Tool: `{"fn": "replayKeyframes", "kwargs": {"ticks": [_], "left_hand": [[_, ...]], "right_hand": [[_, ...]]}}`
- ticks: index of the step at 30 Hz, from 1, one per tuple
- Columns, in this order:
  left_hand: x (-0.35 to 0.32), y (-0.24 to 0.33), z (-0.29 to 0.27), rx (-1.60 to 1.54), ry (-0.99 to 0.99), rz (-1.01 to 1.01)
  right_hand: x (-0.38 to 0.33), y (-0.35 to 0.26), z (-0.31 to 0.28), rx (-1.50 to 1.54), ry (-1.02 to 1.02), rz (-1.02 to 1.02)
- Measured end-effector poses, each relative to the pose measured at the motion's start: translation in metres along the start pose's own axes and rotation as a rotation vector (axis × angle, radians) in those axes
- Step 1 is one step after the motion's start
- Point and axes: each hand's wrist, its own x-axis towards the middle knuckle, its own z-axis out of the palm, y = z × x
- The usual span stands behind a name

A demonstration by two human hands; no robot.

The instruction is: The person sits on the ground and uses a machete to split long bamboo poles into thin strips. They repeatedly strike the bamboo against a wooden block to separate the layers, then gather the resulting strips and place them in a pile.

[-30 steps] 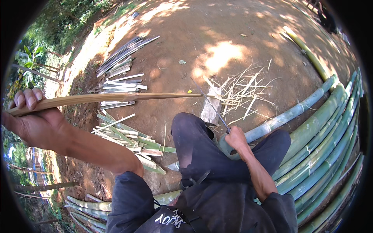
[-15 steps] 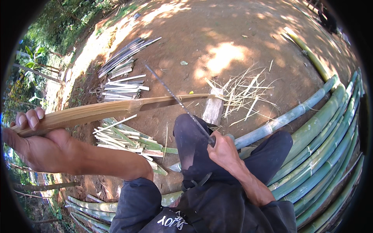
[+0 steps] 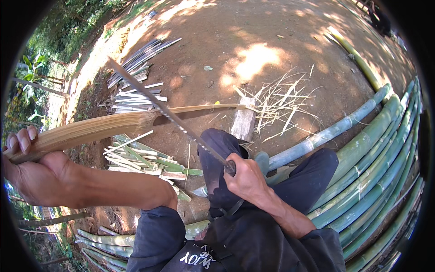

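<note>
My left hand (image 3: 31, 170) grips the near end of a long tan bamboo slat (image 3: 104, 128) and holds it out level at the left. The slat's far tip rests on a short wooden block (image 3: 244, 123) standing on the dirt. My right hand (image 3: 244, 179) is closed on the handle of a long thin blade (image 3: 165, 111), raised over my knee. The blade slants up to the left and crosses over the slat near its middle.
Long green bamboo poles (image 3: 376, 154) lie side by side at the right and under my legs. Split green and pale strips (image 3: 145, 158) are piled below the slat, more strips (image 3: 136, 72) lie farther off. Thin shavings (image 3: 283, 102) litter the dirt by the block.
My right hand has swung the blade up from the block to lie across the slat's middle. My left hand has drifted lower with the slat's near end.
</note>
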Motion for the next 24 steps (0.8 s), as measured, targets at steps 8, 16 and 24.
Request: {"fn": "replayKeyframes", "kwargs": {"ticks": [8,16,24], "left_hand": [[0.002,-0.003,-0.007,-0.055,-0.023,-0.019],[-0.006,-0.006,0.009,0.055,0.072,0.017],[0.013,-0.019,-0.01,0.075,0.062,0.058]], "right_hand": [[-0.003,-0.012,-0.004,-0.059,0.016,-0.037],[0.005,0.023,0.0,-0.118,0.041,0.122],[0.014,0.087,-0.007,-0.207,-0.008,0.329]]}}
